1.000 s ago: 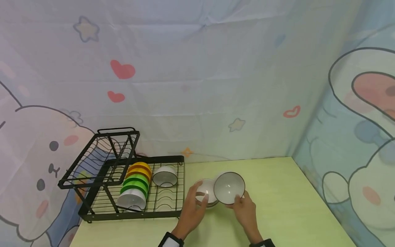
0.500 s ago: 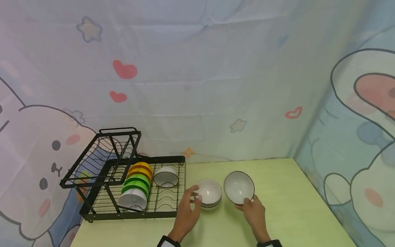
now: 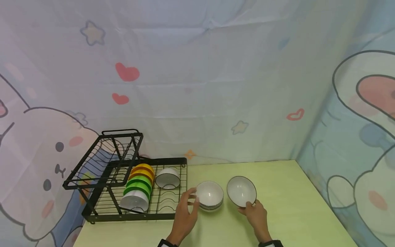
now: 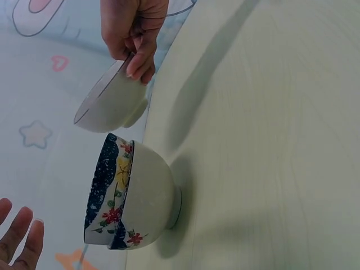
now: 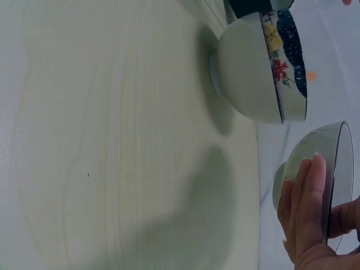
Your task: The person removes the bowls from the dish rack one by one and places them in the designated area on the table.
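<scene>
Nearest: dark cuffs (image 3: 270, 244) at both wrists. My left hand (image 3: 186, 214) has its fingers spread and loose, holding nothing; the left wrist view shows a gap to the stack. My right hand (image 3: 257, 216) pinches the held bowl (image 3: 241, 191) at its near right rim, thumb inside, fingers along the outside. It's up off the table (image 3: 293, 192), mouth tipped toward me, just right of the nested bowls (image 3: 210, 193), which stand upright on the tabletop. Can't count that stack for sure; at least two. Handling, my read: the held bowl looks like glazed ceramic, so stiff, fairly light, smooth enough to slip, likely to chip if knocked. Rim pinch with fingers low on the wall seems right; the foot ring (image 4: 135, 114) would make a second support. For the stack, I'd take one rim only, so the inner bowl comes free without scraping. Left: black rack (image 3: 166, 216), lower tray holding a tilted row, near to far: white bowl (image 3: 134, 200), green bowls (image 3: 140, 185), orange bowls (image 3: 142, 172); another white bowl (image 3: 167, 181) sits right of the row. Farthest: printed backdrop (image 3: 185, 68), hearts and stars. Branding: flower band (image 4: 121, 174) on the stack is decoration only; no label or writing I can read anywhere.
</scene>
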{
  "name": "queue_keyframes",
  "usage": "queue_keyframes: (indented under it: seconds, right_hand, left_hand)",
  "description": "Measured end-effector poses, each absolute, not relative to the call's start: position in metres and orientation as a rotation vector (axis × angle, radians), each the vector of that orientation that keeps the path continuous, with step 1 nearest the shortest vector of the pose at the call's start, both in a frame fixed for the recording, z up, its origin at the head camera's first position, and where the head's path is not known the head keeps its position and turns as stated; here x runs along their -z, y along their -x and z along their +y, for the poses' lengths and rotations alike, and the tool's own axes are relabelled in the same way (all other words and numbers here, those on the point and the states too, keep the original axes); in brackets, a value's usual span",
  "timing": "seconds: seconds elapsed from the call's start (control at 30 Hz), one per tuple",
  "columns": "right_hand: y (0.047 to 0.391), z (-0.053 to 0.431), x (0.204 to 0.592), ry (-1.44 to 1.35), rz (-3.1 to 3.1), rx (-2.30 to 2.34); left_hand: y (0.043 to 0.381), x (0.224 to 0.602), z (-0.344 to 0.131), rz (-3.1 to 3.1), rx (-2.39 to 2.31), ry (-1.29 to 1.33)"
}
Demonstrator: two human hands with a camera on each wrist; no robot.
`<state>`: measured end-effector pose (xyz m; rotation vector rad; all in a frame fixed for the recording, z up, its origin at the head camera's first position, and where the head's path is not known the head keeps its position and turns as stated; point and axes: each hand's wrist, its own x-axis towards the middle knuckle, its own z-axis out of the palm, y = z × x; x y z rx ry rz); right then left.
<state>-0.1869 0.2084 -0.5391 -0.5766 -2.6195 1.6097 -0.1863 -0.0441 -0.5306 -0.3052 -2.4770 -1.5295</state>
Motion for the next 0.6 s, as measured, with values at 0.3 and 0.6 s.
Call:
queue_keyframes:
  seconds: [0.3,0.6]
  right_hand:
    - [0.193,0.211,0.556,0.593,-2.655,-1.577]
    - [0.197,0.212,0.566,0.636,-2.69,-1.59]
  left_hand:
    - [0.185,0.533,-0.05,-2.402,1.534,0.302]
    - [0.18,0.535,-0.058,-2.485,1.593,0.231]
